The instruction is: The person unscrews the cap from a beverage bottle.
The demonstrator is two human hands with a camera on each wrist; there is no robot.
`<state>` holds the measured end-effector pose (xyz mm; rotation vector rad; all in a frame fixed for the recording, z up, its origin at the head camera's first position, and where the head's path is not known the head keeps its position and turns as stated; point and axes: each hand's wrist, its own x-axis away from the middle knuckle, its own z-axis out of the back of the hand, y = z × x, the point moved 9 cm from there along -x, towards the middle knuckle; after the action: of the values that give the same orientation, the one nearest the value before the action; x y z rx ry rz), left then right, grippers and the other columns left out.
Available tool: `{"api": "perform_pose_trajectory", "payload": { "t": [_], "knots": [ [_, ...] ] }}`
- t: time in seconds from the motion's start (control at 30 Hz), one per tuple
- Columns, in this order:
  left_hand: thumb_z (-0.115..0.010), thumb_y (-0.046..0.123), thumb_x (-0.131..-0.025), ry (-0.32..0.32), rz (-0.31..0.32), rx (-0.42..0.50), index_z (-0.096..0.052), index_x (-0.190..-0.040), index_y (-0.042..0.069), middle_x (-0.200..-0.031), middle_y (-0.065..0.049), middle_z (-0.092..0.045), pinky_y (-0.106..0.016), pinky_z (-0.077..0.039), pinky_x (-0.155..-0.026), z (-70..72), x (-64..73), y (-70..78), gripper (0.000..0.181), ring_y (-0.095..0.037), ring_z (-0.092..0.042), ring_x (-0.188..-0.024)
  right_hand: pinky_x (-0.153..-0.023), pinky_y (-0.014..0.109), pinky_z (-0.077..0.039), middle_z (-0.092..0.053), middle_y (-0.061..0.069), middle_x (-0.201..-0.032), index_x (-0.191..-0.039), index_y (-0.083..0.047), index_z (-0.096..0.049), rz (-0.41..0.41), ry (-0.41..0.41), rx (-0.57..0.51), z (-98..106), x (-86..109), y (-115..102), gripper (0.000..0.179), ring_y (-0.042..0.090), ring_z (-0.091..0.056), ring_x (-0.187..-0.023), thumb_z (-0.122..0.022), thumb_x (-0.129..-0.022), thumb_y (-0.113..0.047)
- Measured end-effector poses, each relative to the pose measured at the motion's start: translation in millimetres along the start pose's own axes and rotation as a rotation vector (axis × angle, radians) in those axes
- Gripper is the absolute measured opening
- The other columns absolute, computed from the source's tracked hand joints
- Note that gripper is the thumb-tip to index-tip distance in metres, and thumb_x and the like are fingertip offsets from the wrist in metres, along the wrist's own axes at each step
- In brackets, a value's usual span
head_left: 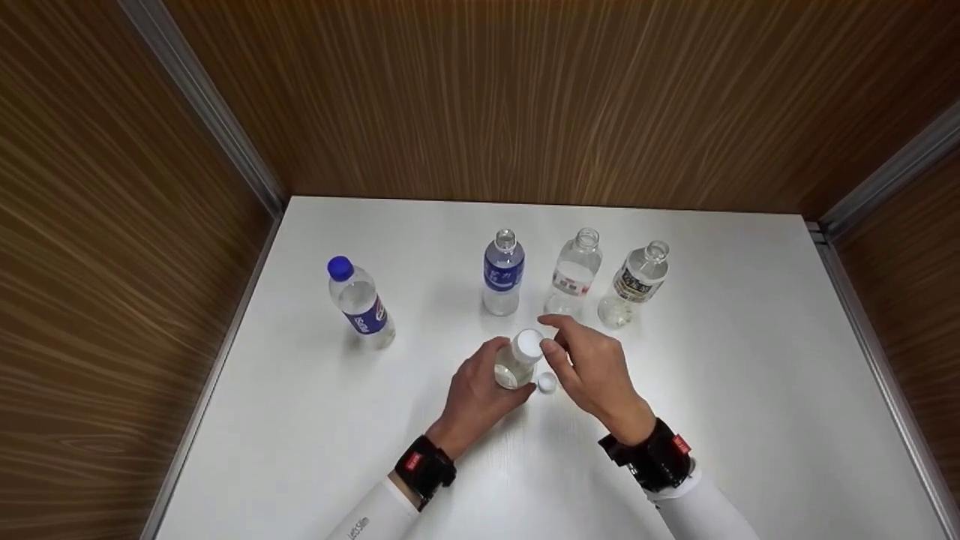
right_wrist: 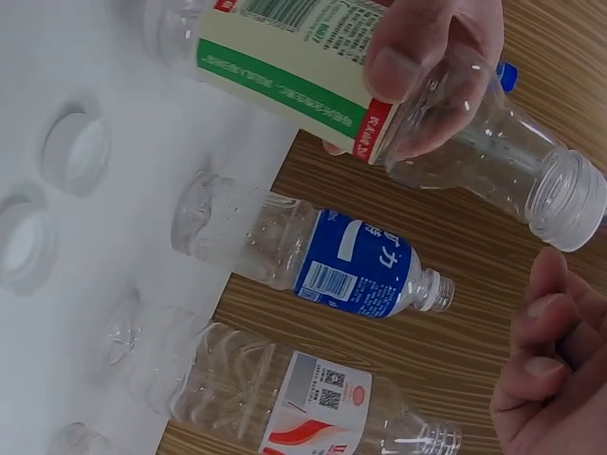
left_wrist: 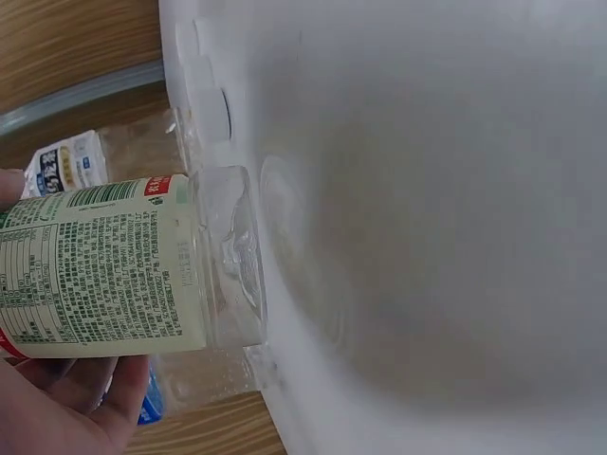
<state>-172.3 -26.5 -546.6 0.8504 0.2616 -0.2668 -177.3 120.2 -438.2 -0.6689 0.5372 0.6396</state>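
My left hand [head_left: 480,386] grips a clear plastic bottle [left_wrist: 104,270] round its pale label, which has green and red print. A white cap [head_left: 529,344] sits on its mouth, and its base is close over the white table in the left wrist view. Beside that cap is my right hand [head_left: 600,367], thumb right at the cap's edge and index finger reaching past it, with nothing gripped. In the right wrist view its fingers [right_wrist: 545,365] are bent loosely just short of the cap. A loose white cap [head_left: 547,382] lies by my left fingertips.
Behind my hands stand uncapped bottles: one blue-labelled [head_left: 503,274], one with a white-and-red label [head_left: 573,274] and one with a dark label [head_left: 634,285]. A blue-capped bottle [head_left: 362,304] stands at the left. Wood-grain panels [head_left: 510,97] enclose the white table [head_left: 750,360].
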Motion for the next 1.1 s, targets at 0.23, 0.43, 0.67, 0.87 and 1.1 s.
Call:
{"api": "perform_pose_trajectory", "payload": {
  "t": [0.23, 0.43, 0.67, 0.87, 1.1],
  "knots": [
    [-0.089, 0.031, -0.076, -0.008, -0.025, -0.056, -0.052, -0.13, 0.008, -0.113, -0.006, -0.068, -0.042, -0.056, -0.079, -6.3, 5.2, 8.4, 0.069, -0.024, -0.069, -0.094, -0.039, 0.031, -0.034, -0.045, -0.007, -0.053, -0.09, -0.009, -0.068, 0.035, 0.055, 0.144, 0.7, -5.5, -9.1, 0.058, 0.006, -0.039, -0.044, -0.042, -0.106, -0.059],
    [-0.089, 0.027, -0.075, -0.044, -0.032, -0.049, -0.049, -0.13, 0.013, -0.113, -0.005, -0.068, -0.043, -0.055, -0.081, -10.8, 4.5, 12.9, 0.069, -0.024, -0.068, -0.095, -0.037, 0.029, -0.031, -0.042, -0.008, -0.05, -0.085, -0.007, -0.061, 0.054, 0.08, 0.178, 1.9, -4.4, -10.9, 0.057, 0.003, -0.035, -0.043, -0.054, -0.101, -0.061],
    [-0.088, 0.027, -0.076, -0.081, -0.001, -0.041, -0.048, -0.131, 0.011, -0.112, -0.01, -0.067, -0.043, -0.054, -0.081, -15.3, 5.5, 13.3, 0.07, -0.025, -0.066, -0.094, -0.036, 0.033, -0.033, -0.047, -0.008, -0.05, -0.086, -0.01, -0.063, -0.019, 0.037, 0.274, -2.1, -3.2, -7.9, 0.044, 0.008, -0.04, -0.041, -0.064, -0.094, -0.053],
    [-0.087, 0.028, -0.079, -0.123, 0.009, -0.003, -0.047, -0.135, 0.012, -0.116, -0.007, -0.066, -0.043, -0.054, -0.084, -20.5, 4.6, 14.1, 0.07, -0.026, -0.067, -0.1, -0.035, 0.033, -0.033, -0.047, -0.006, -0.049, -0.086, -0.009, -0.06, -0.033, 0.024, 0.296, -2.4, -2.4, -5.3, 0.052, 0.009, -0.039, -0.041, -0.057, -0.097, -0.06],
    [-0.086, 0.031, -0.079, -0.137, 0.029, 0.026, -0.049, -0.132, 0.01, -0.111, -0.007, -0.068, -0.039, -0.054, -0.079, -22.7, 5.0, 14.4, 0.067, -0.024, -0.067, -0.095, -0.034, 0.034, -0.035, -0.048, -0.003, -0.048, -0.083, -0.009, -0.058, -0.015, 0.043, 0.329, -0.4, -4.5, -7.0, 0.035, 0.011, -0.043, -0.039, -0.07, -0.088, -0.042]
  ]
}}
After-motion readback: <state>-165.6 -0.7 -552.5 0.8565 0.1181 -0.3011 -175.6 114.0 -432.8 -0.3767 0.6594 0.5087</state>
